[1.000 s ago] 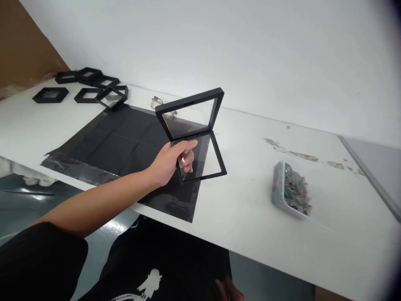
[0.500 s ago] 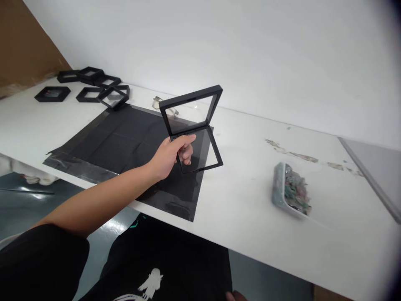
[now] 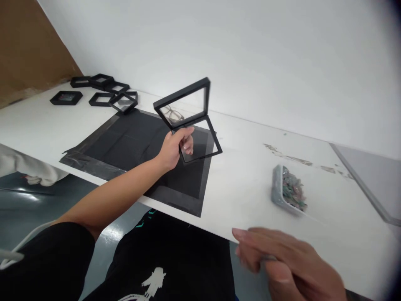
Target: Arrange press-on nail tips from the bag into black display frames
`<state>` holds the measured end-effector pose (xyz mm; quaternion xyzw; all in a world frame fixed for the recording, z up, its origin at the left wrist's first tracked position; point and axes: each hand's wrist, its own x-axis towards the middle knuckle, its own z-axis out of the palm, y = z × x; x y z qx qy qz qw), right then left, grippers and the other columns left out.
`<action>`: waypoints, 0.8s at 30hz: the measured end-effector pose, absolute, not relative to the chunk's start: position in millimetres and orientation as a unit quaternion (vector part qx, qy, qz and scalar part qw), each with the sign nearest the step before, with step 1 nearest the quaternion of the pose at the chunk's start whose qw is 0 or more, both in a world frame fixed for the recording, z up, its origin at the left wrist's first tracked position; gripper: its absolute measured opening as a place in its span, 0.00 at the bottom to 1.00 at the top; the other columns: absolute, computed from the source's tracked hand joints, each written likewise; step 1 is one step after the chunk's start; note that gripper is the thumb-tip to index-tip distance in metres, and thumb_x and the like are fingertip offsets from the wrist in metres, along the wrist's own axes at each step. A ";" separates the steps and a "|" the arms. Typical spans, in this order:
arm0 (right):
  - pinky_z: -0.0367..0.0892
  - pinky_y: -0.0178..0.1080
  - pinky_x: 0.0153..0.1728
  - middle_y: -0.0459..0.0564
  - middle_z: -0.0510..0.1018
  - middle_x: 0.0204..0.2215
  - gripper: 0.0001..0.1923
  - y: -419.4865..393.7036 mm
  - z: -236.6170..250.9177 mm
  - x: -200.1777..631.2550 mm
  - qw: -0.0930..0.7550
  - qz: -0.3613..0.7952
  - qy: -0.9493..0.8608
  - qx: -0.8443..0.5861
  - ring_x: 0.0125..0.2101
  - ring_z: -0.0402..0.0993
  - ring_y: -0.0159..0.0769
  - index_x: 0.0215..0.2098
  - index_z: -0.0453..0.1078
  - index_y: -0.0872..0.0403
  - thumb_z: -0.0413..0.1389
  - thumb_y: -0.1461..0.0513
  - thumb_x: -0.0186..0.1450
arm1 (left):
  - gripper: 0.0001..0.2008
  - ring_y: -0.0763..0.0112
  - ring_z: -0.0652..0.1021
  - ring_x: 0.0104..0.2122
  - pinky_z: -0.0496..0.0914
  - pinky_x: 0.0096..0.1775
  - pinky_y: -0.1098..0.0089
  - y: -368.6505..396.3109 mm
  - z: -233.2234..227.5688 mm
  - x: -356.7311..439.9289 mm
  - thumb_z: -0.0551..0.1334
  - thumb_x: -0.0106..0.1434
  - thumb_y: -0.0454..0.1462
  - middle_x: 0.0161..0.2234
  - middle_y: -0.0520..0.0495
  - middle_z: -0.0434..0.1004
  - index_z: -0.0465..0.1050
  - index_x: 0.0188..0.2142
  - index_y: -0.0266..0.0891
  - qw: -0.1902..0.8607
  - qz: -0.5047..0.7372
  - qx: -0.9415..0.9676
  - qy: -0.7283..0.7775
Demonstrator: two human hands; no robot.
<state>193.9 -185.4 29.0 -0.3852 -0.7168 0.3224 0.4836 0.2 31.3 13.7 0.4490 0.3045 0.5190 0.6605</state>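
Head view: what does the left hand point(image 3: 173, 150) have hold of?

One black hinged frame point(image 3: 194, 121) with clear panes, spread wide so that one half tilts up and the other slants down toward the person.

How is it gripped?

Fingers and thumb are closed on the left side of the lower half, close to the hinge.

And where is it?

Above the right-hand part of a black mat point(image 3: 134, 138), with a corner reaching out over the white table point(image 3: 238, 167). (A pair of glasses point(image 3: 174, 116) shows through the upper pane.)

What about the right hand point(image 3: 291, 259)?

It's low in view by the table's front edge, blurred, fingers partly bent. I can't tell whether it holds anything.

Anything farther out?

A tub point(image 3: 277, 188) of green, pinkish and clear pieces point(image 3: 293, 190) sits beyond that hand. More black frames point(image 3: 100, 85), some overlapping, lie at the far left near the wall point(image 3: 219, 54), and a grey panel point(image 3: 372, 171) is at the far right.
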 end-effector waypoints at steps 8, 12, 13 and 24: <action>0.67 0.30 0.15 0.45 0.75 0.22 0.11 -114.1 66.4 157.1 0.638 0.480 -0.555 -0.235 0.18 0.71 0.27 0.39 0.83 0.44 0.64 0.50 0.63 | 0.15 0.70 0.78 0.37 0.77 0.40 0.65 63.1 -14.2 -4.5 0.61 0.70 0.45 0.41 0.46 0.76 0.72 0.47 0.34 0.654 0.449 0.425 0.436; 0.67 0.29 0.14 0.45 0.76 0.20 0.09 -103.0 75.7 154.9 0.637 0.463 -0.570 -0.235 0.17 0.71 0.27 0.38 0.83 0.43 0.66 0.51 0.62 | 0.19 0.61 0.77 0.50 0.76 0.50 0.55 62.8 -22.8 0.3 0.61 0.69 0.45 0.53 0.41 0.73 0.69 0.55 0.37 0.641 0.397 0.453 0.475; 0.68 0.30 0.14 0.45 0.77 0.20 0.09 -101.5 77.2 154.8 0.630 0.450 -0.587 -0.238 0.17 0.72 0.28 0.39 0.83 0.43 0.65 0.52 0.62 | 0.19 0.62 0.77 0.49 0.76 0.50 0.55 61.8 -23.4 1.2 0.61 0.69 0.45 0.53 0.41 0.73 0.69 0.55 0.37 0.640 0.380 0.465 0.480; 0.75 0.42 0.21 0.47 0.81 0.25 0.18 -80.7 88.7 172.1 0.575 0.213 -0.722 -0.320 0.25 0.79 0.41 0.57 0.75 0.43 0.60 0.55 0.68 | 0.18 0.66 0.78 0.44 0.77 0.46 0.60 64.3 -11.9 -13.9 0.60 0.70 0.47 0.47 0.44 0.76 0.71 0.50 0.35 0.528 0.180 0.625 0.545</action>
